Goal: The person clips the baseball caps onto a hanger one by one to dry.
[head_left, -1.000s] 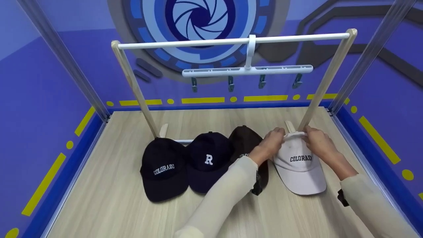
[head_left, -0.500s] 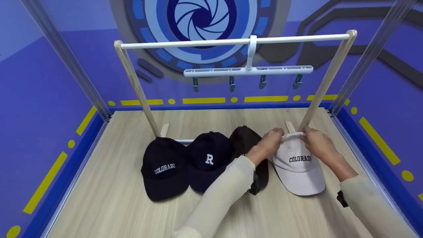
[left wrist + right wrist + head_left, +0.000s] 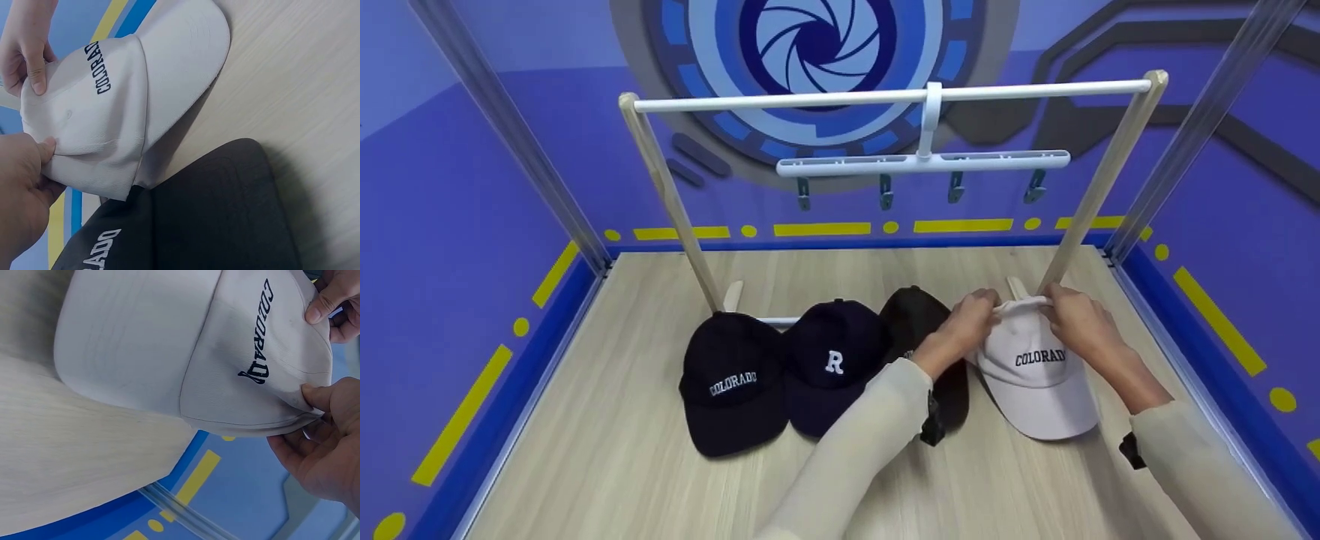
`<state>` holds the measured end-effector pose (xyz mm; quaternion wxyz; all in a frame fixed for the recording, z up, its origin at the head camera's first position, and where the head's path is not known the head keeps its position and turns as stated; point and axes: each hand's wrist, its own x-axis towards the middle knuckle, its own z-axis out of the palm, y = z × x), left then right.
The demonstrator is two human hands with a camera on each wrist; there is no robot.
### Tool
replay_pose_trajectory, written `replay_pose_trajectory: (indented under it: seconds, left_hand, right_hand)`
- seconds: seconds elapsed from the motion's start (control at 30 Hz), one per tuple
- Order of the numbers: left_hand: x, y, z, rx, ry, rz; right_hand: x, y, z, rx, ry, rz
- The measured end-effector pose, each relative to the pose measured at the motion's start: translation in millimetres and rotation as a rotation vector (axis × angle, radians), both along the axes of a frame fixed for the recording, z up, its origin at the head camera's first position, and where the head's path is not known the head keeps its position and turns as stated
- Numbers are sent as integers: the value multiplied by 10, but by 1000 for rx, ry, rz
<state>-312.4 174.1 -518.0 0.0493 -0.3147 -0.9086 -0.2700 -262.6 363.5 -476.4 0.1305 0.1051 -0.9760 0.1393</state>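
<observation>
A person's left hand point(image 3: 962, 326) and right hand point(image 3: 1081, 319) pinch the crown of a white cap point(image 3: 1035, 390) near the right edge of a wood-grain desk point(image 3: 600, 420), its brim toward the near edge. Just beside it lies a dark brown cap point(image 3: 911, 315), then a navy cap point(image 3: 840, 334) lettered "R" and, closest to the left edge, a black cap point(image 3: 735, 420). Behind, a four-clip hanger point(image 3: 870, 165) hangs from a rack point(image 3: 780, 101).
</observation>
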Motion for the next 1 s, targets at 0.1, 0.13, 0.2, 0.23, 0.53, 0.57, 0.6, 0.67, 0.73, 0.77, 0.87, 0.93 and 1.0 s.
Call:
replay_pose_trajectory:
  seconds: [0.1,0.13,0.2,0.23,0.53,0.57,0.6,0.67,0.73,0.77,0.87,0.93,1.0]
  left_hand:
    - [-10,-28,25,28,-12,-14]
    - [-16,-35,30,34,-12,-20]
    - [-23,-49,41,40,-2,-37]
    - [-25,-56,49,42,3,-44]
    - [-13,-76,71,9,111,-58]
    - [-12,-77,77,10,116,-59]
    - [-11,-78,84,13,120,-61]
    - [-10,-78,104,16,131,-65]
    - [-11,-80,125,18,140,-66]
    - [-13,-81,135,19,146,-64]
    - [-19,-86,159,22,153,-56]
    - [-21,-91,177,32,145,-55]
    - [-23,-96,198,49,134,-58]
  right_hand:
    - [-12,-9,32,-3,2,0]
    - [-13,-12,42,-6,3,-2]
    - [-13,-16,59,-13,8,-3]
    - [-12,-16,65,-18,14,-4]
    - [25,-29,86,-41,29,-18]
    - [25,-27,92,-45,31,-19]
    - [27,-28,102,-46,37,-20]
    - [25,-26,123,-49,48,-23]
    - [18,-25,144,-53,56,-27]
    - [13,-25,154,-52,58,-27]
    - [2,-28,175,-53,66,-27]
    - [-5,-27,184,-55,80,-24]
    - [-9,-22,194,-60,104,-24]
